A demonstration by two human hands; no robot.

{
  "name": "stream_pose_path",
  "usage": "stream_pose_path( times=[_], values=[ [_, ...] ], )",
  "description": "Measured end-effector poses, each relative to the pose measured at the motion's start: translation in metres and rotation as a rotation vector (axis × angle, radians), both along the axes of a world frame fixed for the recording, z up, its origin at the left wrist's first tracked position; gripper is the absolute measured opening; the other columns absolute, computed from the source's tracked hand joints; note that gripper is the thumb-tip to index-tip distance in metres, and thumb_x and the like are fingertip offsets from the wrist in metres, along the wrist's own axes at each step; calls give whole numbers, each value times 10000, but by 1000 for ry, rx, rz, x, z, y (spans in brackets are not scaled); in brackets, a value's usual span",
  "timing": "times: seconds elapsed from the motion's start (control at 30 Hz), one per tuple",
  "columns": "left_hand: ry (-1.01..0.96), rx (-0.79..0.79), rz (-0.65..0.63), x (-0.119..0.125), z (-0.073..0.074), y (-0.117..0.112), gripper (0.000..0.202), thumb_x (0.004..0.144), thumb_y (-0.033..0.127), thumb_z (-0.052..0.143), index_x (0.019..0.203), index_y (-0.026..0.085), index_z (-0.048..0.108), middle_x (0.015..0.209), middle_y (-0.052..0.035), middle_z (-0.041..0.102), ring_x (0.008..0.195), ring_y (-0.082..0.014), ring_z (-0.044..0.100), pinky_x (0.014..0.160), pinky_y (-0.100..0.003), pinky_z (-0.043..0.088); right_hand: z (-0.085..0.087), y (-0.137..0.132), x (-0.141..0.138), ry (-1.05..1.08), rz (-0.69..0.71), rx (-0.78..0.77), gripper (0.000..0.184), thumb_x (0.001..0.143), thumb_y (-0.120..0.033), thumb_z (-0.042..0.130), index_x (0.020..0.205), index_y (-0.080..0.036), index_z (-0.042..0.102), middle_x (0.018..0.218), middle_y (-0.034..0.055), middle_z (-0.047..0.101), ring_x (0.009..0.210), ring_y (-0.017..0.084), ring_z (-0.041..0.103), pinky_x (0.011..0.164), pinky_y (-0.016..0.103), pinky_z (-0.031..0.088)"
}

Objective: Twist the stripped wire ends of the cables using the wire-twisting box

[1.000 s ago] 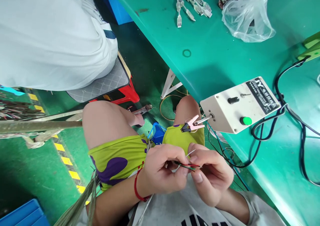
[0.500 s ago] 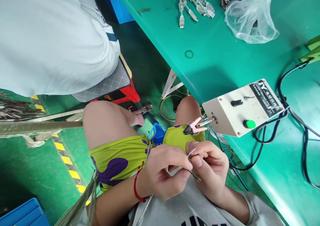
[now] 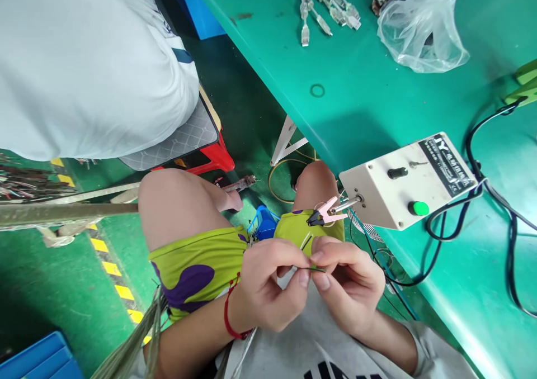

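Note:
My left hand (image 3: 272, 284), with a red cord bracelet (image 3: 226, 317) at the wrist, pinches thin wires between thumb and forefinger. A white wire (image 3: 305, 241) and a black wire (image 3: 308, 241) stick up past its fingertips. Between both hands lies a dark green wire (image 3: 315, 269), its end pinched by the thumb and forefinger of my right hand (image 3: 350, 284). A grey cable (image 3: 245, 351) hangs below my left wrist. Just beyond the fingers, a pink and black clip (image 3: 325, 213) sits on the shaft of a beige machine (image 3: 403, 183).
The green table (image 3: 348, 116) carries USB cables (image 3: 331, 1), a plastic bag (image 3: 423, 32) and black cords (image 3: 509, 228). To the left, a person in a white shirt (image 3: 96, 71) sits on a stool (image 3: 176, 138). A cable bundle (image 3: 134, 340) hangs at lower left.
My fingertips have come closer together. The white and black wires now point up between the hands, and the green wire has swung from slanting downward to nearly level, its end now between my right fingers.

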State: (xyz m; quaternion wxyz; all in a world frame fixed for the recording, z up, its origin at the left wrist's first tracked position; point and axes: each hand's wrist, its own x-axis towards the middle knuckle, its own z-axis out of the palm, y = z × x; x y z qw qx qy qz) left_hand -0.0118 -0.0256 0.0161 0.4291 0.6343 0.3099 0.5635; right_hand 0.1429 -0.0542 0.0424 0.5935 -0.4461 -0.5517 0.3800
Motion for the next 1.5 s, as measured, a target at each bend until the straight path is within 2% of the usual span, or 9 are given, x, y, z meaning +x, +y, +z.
stream_pose_path(
  times=[0.4, 0.5, 0.6, 0.73, 0.87, 1.0, 1.13, 1.4, 1.5],
  values=[
    [-31, -130, -12, 1, -1, -4, 66, 1125, 269, 733, 1178, 241, 705, 739, 39, 659, 490, -89, 497, 468, -218, 435, -12, -9, -3, 190, -51, -179, 86, 1084, -255, 844, 1144, -310, 872, 627, -60, 572, 568, 160, 516, 569, 318, 463],
    [-73, -158, -9, 3, -5, -4, 57, 1141, 278, 730, 1167, 232, 708, 747, 37, 658, 516, -89, 545, 483, -196, 461, -18, -13, -3, 281, -92, -210, 37, 1111, -311, 825, 1126, -304, 858, 655, -53, 588, 636, 172, 551, 676, 338, 517],
    [-130, -157, 48, 6, -8, -2, 32, 1151, 256, 706, 1160, 227, 713, 812, 17, 711, 594, -104, 646, 552, -191, 544, -19, -14, -3, 323, -170, -221, 37, 1113, -323, 820, 1107, -291, 836, 668, -59, 561, 637, 164, 510, 693, 338, 488],
    [-167, -132, 110, 8, -9, 5, 42, 1136, 195, 706, 1165, 225, 710, 823, 24, 732, 635, -106, 687, 614, -184, 598, -17, -4, -2, 369, -174, -304, 232, 1155, -380, 721, 989, -262, 832, 596, -57, 508, 581, 163, 452, 589, 310, 387],
    [-133, -135, 126, 9, -6, 12, 38, 1135, 193, 720, 1152, 224, 705, 834, 26, 741, 636, -99, 700, 622, -176, 608, -17, 12, 1, 409, -31, -445, 446, 1157, -544, 627, 931, -225, 841, 594, 4, 640, 543, 193, 526, 538, 327, 429],
    [-158, -106, 112, 11, -2, 19, 26, 1150, 201, 707, 1156, 224, 696, 833, 21, 757, 631, -96, 714, 622, -170, 617, -17, 25, 4, 535, -5, -543, 453, 1039, -610, 732, 1202, -213, 877, 796, 52, 743, 691, 248, 642, 664, 381, 568],
    [-144, -88, 103, 12, -5, 22, 46, 1138, 181, 708, 1161, 217, 691, 828, 16, 763, 608, -96, 699, 604, -175, 609, -14, 30, 9, 669, 120, -537, 590, 977, -598, 799, 1455, -254, 835, 897, 61, 712, 743, 247, 609, 694, 386, 567],
    [-61, -82, 76, 4, -14, 22, 158, 1067, 123, 746, 1174, 225, 690, 786, 35, 697, 557, -100, 632, 521, -183, 522, -2, 19, 1, 709, 65, -501, 534, 1129, -596, 599, 1533, -305, 791, 622, -54, 420, 511, 197, 316, 493, 341, 388],
    [-53, -71, 74, 5, -14, 22, 178, 1052, 109, 754, 1172, 224, 691, 771, 33, 691, 551, -101, 630, 504, -182, 495, -6, 26, -2, 703, 22, -493, 453, 1150, -585, 642, 1486, -329, 805, 546, -83, 387, 460, 177, 266, 466, 317, 360]
  ],
)
